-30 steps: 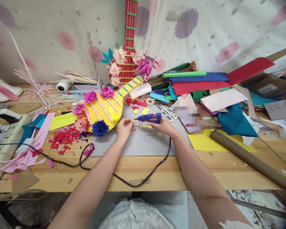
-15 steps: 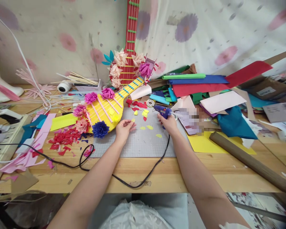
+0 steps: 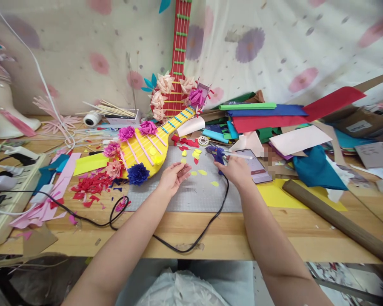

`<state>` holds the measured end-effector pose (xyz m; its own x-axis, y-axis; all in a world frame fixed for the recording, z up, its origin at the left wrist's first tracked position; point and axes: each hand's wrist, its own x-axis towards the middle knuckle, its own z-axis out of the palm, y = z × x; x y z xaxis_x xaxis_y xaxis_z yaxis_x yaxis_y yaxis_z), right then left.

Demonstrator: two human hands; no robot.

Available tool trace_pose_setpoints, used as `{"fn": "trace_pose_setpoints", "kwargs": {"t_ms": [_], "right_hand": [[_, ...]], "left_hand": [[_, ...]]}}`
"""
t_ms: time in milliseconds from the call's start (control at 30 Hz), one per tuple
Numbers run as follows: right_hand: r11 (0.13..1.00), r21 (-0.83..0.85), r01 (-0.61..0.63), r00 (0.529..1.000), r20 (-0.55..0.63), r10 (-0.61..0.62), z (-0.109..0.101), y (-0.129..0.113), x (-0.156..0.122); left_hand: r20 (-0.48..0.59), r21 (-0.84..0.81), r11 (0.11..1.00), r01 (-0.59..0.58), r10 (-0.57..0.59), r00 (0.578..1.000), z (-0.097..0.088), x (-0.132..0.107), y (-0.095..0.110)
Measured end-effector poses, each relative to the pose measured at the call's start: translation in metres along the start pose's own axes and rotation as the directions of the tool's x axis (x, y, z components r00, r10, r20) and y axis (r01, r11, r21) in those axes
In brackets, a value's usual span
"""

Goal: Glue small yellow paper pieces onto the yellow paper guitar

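Note:
My left hand (image 3: 173,178) hovers over the grey cutting mat (image 3: 191,199), thumb and fingertips together at a small yellow paper petal (image 3: 183,161). To the right, my right hand (image 3: 236,170) has its fingers at the lower handle of a blue hot glue gun (image 3: 214,151), whose nozzle points left. A clear glue stick (image 3: 244,156) sticks out behind the gun. More yellow petals (image 3: 202,172) lie loose on the mat between my hands. Left of them rests a yellow paper lute (image 3: 153,155) with pink flowers and a dark blue flower (image 3: 138,174).
A red paper instrument (image 3: 172,100) leans at the back wall. The glue gun's black cord (image 3: 191,248) loops across the table front. A phone (image 3: 258,170), coloured paper sheets (image 3: 271,123) and a brown roll (image 3: 325,216) lie right. Red scraps (image 3: 92,182) and a power strip (image 3: 28,187) are left.
My right hand has slid back and lower on the glue gun, baring more of its handle. My left hand has moved slightly right with the petal. The view has shifted a little.

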<state>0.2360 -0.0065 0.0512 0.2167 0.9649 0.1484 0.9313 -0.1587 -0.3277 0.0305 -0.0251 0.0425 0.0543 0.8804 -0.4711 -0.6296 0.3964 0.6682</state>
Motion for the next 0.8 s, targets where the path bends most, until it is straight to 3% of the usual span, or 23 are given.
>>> {"fn": "trace_pose_setpoints", "kwargs": {"t_ms": [67,133,200,267,400,533,600,667,733,767,800], "right_hand": [[0.997,0.075,0.006,0.99,0.137,-0.016,-0.01,-0.006,-0.008],[0.947,0.313,0.072,0.952,0.262,-0.159,-0.011,-0.019,-0.015],[0.768,0.634,0.092,0.917,0.246,-0.314,-0.002,-0.039,-0.02],[0.585,0.81,0.035,0.926,0.194,-0.325,0.013,-0.06,-0.024],[0.414,0.899,-0.141,0.936,0.257,-0.24,0.036,-0.092,-0.026],[0.333,0.93,-0.153,0.959,0.221,-0.176,0.043,-0.105,-0.027],[0.311,0.938,-0.154,0.964,0.212,-0.162,0.043,-0.107,-0.026],[0.285,0.939,-0.193,0.957,0.245,-0.159,0.041,-0.107,-0.023],[0.281,0.923,-0.261,0.931,0.318,-0.179,0.039,-0.106,-0.02],[0.299,0.909,-0.292,0.909,0.36,-0.207,0.039,-0.106,-0.018],[0.329,0.892,-0.31,0.884,0.397,-0.244,0.039,-0.106,-0.016]], "left_hand": [[-0.039,-0.067,0.998,0.02,-0.023,0.999,0.002,-0.004,0.001],[-0.082,-0.133,0.99,0.038,-0.049,0.995,0.004,-0.006,0.001],[-0.104,-0.18,0.982,0.049,-0.069,0.992,0.005,-0.007,-0.001],[-0.107,-0.203,0.978,0.051,-0.074,0.992,0.005,-0.007,-0.003],[-0.098,-0.201,0.98,0.012,-0.032,0.995,0.005,-0.006,-0.004],[-0.084,-0.159,0.987,-0.026,0.013,0.996,0.001,-0.007,-0.001],[-0.05,-0.074,0.997,-0.037,0.033,0.998,-0.002,-0.01,0.003],[-0.007,0.12,0.986,-0.114,0.115,0.993,-0.007,-0.015,0.011],[0.031,0.411,0.851,-0.326,0.344,0.938,-0.015,-0.02,0.025],[0.071,0.551,0.693,-0.464,0.515,0.854,-0.019,-0.022,0.034],[0.151,0.675,0.476,-0.564,0.659,0.736,-0.024,-0.022,0.043]]}}
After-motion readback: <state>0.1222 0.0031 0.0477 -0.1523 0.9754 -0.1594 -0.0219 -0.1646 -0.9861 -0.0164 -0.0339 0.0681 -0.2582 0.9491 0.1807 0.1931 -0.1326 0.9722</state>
